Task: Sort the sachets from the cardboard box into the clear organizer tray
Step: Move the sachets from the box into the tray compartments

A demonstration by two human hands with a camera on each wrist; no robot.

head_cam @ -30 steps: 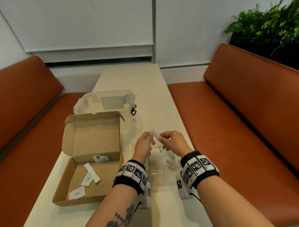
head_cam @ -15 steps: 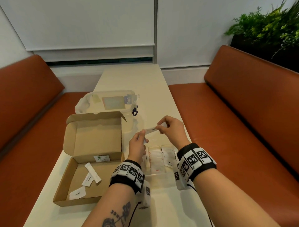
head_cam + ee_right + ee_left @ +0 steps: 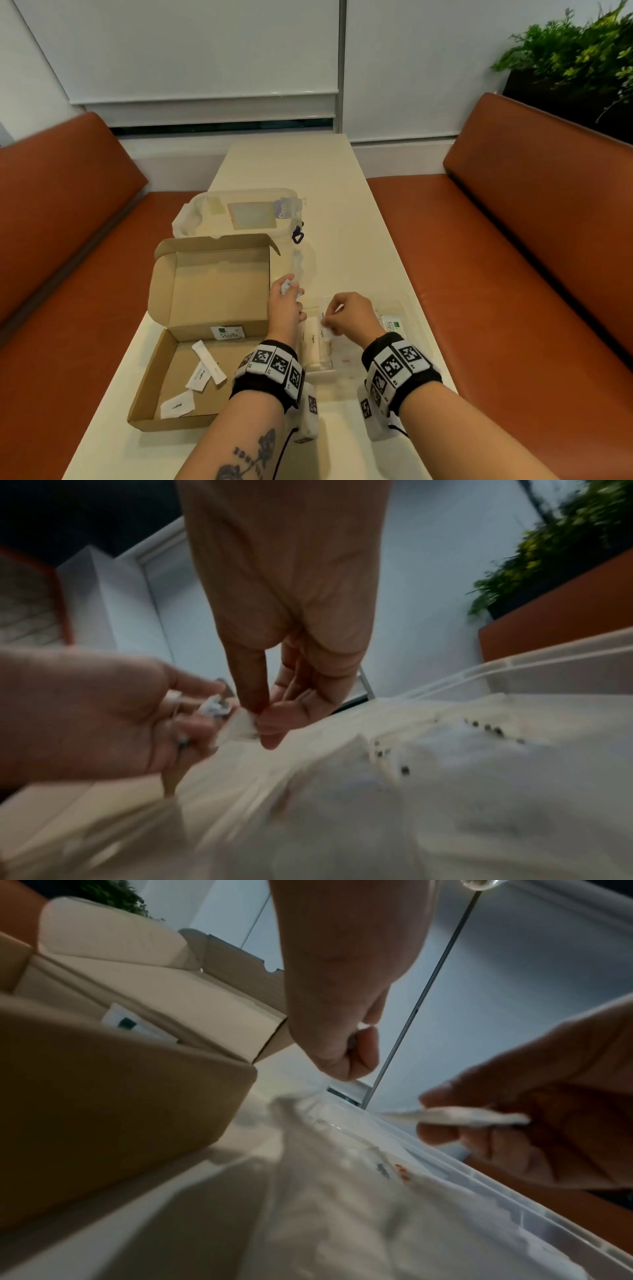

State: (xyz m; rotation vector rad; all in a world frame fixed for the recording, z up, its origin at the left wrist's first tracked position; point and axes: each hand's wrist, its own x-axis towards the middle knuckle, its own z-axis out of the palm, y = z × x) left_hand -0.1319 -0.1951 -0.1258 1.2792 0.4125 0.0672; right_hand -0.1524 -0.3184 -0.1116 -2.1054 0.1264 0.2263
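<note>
Head view showed the right hand [image 3: 349, 317] pinching one sachet [image 3: 324, 325] over the clear organizer tray [image 3: 404, 310], the left hand [image 3: 286, 306] clutching more; it should go down flat in its own slot.

Both forearms reach forward, left hand [image 3: 285, 305] curled in a grip, right hand [image 3: 349, 317] pinching with fingertips.

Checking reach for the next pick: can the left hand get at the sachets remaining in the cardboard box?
Probably yes. The cardboard box lies open beside the left hand, nothing covering its sachets; but that hand already holds sachets.
</note>
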